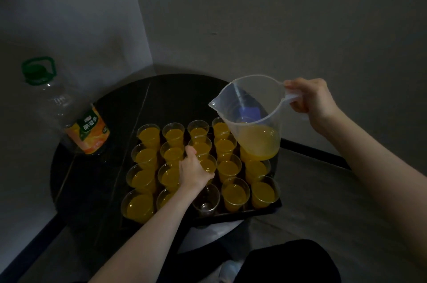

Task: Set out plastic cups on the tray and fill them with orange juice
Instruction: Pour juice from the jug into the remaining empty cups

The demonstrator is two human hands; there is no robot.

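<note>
Now my right hand grips the jug handle above the tray, while my left hand curls round one filled cup. Only the empty cup remains; pouring carelessly could splash neighbouring cups.

The one camera sits on my head, looking forward and down over my outstretched arms at the round table from close above. Its wide angle bends the walls, whose corner lies toward twelve o'clock. The tray fills the middle; my knees show at six o'clock, the floor at four.
</note>
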